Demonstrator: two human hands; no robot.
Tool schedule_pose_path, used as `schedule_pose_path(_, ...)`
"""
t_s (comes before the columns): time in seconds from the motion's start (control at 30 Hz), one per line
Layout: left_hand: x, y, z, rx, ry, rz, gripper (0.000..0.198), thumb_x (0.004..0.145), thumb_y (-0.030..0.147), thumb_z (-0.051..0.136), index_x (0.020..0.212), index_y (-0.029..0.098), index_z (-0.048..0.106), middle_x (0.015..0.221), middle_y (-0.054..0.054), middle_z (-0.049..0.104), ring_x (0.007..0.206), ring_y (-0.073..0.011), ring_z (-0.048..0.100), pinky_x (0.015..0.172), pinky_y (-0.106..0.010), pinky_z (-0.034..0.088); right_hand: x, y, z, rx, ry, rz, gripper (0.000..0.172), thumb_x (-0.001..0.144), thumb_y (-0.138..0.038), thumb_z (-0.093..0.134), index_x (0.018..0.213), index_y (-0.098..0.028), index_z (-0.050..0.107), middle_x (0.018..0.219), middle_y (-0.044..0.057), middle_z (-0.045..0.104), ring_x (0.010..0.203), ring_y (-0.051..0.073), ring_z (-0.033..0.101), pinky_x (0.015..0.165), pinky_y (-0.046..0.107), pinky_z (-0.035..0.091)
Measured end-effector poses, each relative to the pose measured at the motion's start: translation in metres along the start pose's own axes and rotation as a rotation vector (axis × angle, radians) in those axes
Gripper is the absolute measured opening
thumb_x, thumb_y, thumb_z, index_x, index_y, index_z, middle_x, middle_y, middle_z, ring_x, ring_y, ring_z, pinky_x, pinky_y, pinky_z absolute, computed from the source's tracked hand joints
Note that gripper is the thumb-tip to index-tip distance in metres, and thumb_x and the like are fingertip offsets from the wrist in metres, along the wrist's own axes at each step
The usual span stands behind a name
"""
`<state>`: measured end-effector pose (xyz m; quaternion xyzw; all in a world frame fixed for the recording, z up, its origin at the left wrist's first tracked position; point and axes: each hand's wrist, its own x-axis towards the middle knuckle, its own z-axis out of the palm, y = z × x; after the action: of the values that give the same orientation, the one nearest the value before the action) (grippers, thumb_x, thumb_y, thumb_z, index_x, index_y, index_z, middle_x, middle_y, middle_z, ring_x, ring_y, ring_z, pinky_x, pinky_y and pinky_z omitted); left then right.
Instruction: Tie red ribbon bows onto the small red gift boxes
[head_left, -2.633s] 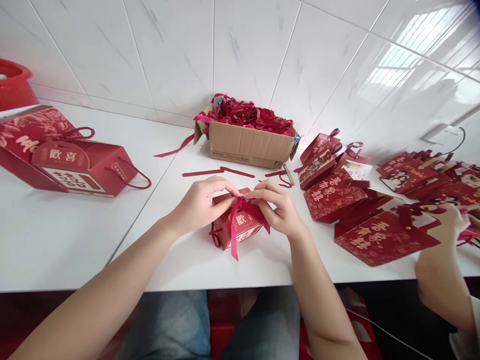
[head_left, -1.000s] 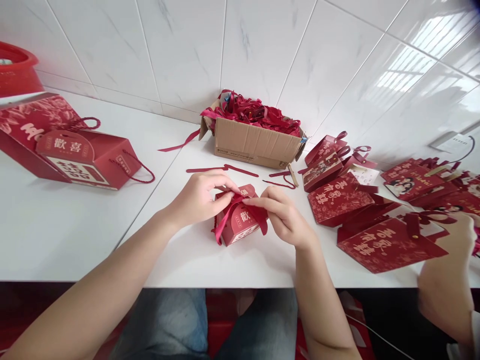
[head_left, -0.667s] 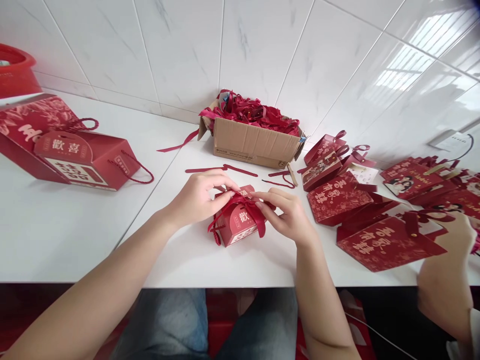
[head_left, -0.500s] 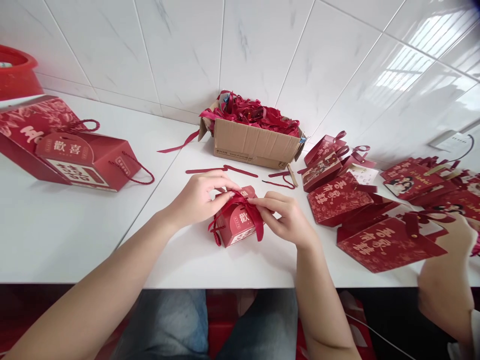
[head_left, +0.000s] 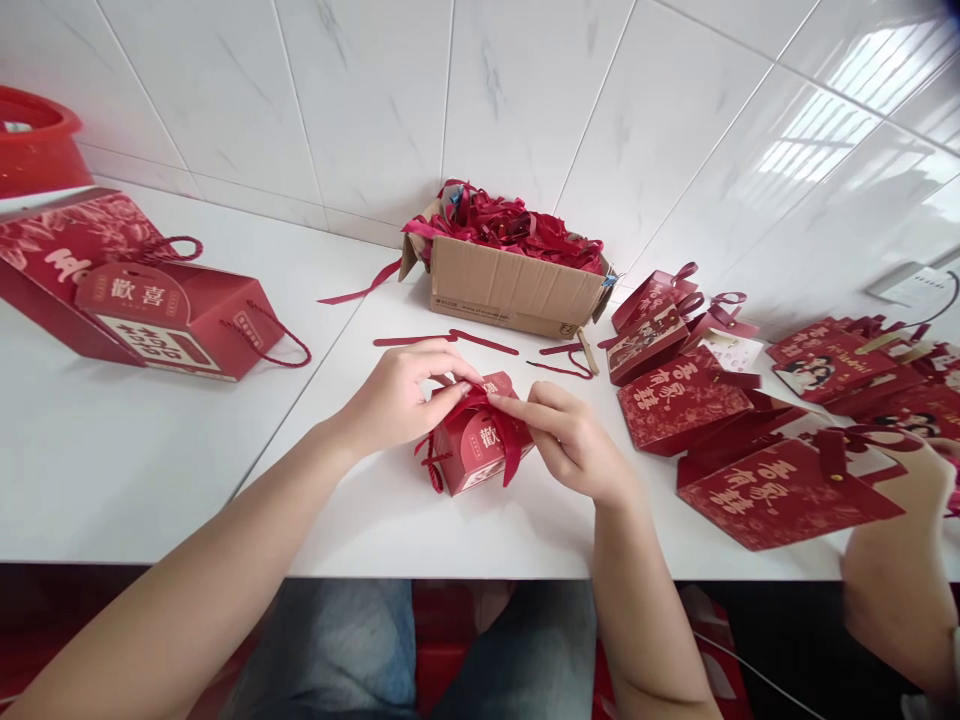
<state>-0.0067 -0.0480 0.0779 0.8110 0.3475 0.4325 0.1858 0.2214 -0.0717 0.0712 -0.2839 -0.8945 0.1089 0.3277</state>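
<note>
A small red gift box [head_left: 480,455] with white characters stands on the white table in front of me. A dark red ribbon [head_left: 511,452] lies over its top, one tail hanging down the front. From the left, my left hand [head_left: 409,395] pinches the ribbon at the box's top between thumb and fingers. My right hand [head_left: 566,435] meets it from the right, forefinger and thumb closed on the ribbon beside the left fingertips. A twisted red cord handle [head_left: 433,468] hangs at the box's left end. The fingers partly cover where the ribbon crosses.
Behind the box is a cardboard carton [head_left: 502,285] heaped with red ribbons [head_left: 517,225]. Loose red strips [head_left: 484,342] lie before it. Larger red boxes [head_left: 172,320] stand left, near a red tub [head_left: 37,145]. Several red gift bags [head_left: 682,400] stand right, by another person's hand [head_left: 919,480].
My right forefinger has slid slightly left over the ribbon toward my left fingertips. The ribbon's front tail has shifted a little left. The box stays in place.
</note>
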Motion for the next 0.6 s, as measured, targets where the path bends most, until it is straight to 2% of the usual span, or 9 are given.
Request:
schedule_pose_path(0.27,0.0003,0.0017,0.0006,0.013,-0.002,-0.024,0.019,0.082,0.012,0.055,0.084,0.018,0.073,0.087,-0.004,0.069,0.078,-0.0130,0.065,0.072,-0.025,0.057,-0.0001,-0.0040,0.0043,-0.153,-0.076,0.062,0.050,0.090,-0.003,0.032,0.123,-0.023,0.064,0.075,0.002,0.042,0.070,0.015,0.040,0.066,0.030,0.042)
schedule_pose_path(0.47,-0.0001,0.0014,0.0001,0.013,0.007,0.000,0.018,0.082,0.013,0.055,0.085,0.017,0.072,0.085,-0.003,0.069,0.077,-0.0130,0.065,0.071,-0.025,0.056,0.0001,-0.0058,0.0084,-0.240,-0.166,0.119,0.055,0.092,-0.007,0.031,0.143,-0.024,0.043,0.082,0.004,0.050,0.073,0.017,0.042,0.070,0.033,0.042)
schedule_pose_path(0.6,-0.0001,0.0008,-0.0003,0.026,0.002,-0.007,0.018,0.082,0.013,0.055,0.085,0.017,0.072,0.086,-0.004,0.069,0.077,-0.0133,0.065,0.071,-0.025,0.056,-0.0002,-0.0071,0.0094,-0.281,-0.163,0.102,0.049,0.095,-0.011,0.032,0.135,-0.029,0.054,0.083,0.005,0.050,0.074,0.017,0.042,0.069,0.033,0.041)
